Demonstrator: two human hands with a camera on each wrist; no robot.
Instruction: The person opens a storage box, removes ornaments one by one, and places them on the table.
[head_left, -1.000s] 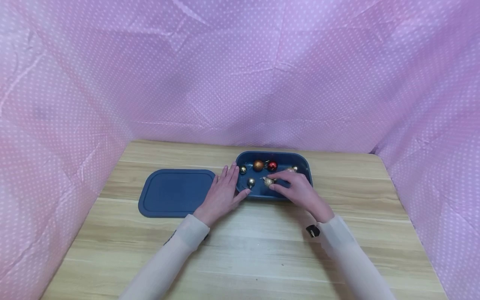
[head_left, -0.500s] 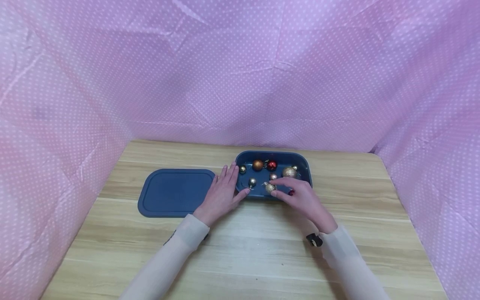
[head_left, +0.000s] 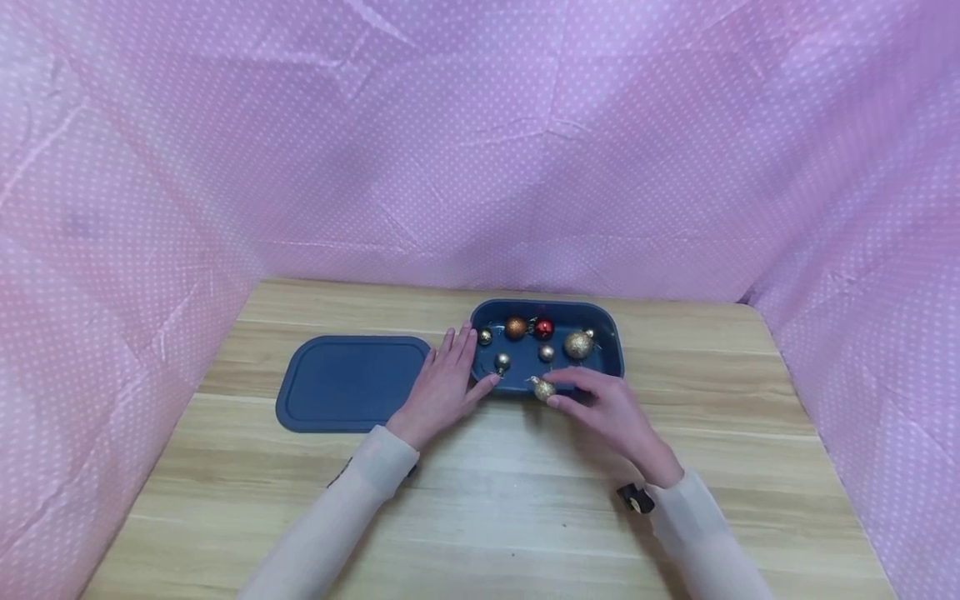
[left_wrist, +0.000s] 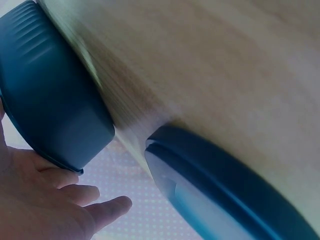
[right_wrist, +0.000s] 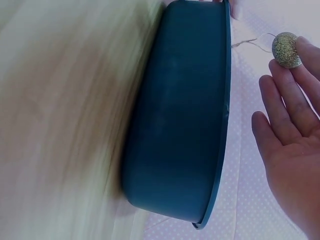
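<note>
A dark blue container (head_left: 609, 332) stands on the wooden table and holds several small ornament balls, among them an orange one (head_left: 515, 327), a red one (head_left: 543, 327) and a large gold glitter one (head_left: 578, 344). My right hand (head_left: 561, 393) pinches a small gold glitter ball (head_left: 543, 388) over the container's near rim. In the right wrist view this ball (right_wrist: 286, 50) sits at my fingertips (right_wrist: 282, 75) beside the container wall (right_wrist: 185, 115). My left hand (head_left: 459, 371) lies flat against the container's left end, thumb at the near rim. The left wrist view shows my left fingers (left_wrist: 107, 207) below the container (left_wrist: 50, 95).
The container's blue lid (head_left: 351, 383) lies flat on the table just left of my left hand; the left wrist view has the lid (left_wrist: 225, 190) too. Pink dotted cloth walls the table at the back and both sides. Bare wood runs along the near side.
My right hand has drawn back from inside the container to its near rim, bringing the small gold glitter ball with it and uncovering the large gold ball. The left hand has stayed put.
</note>
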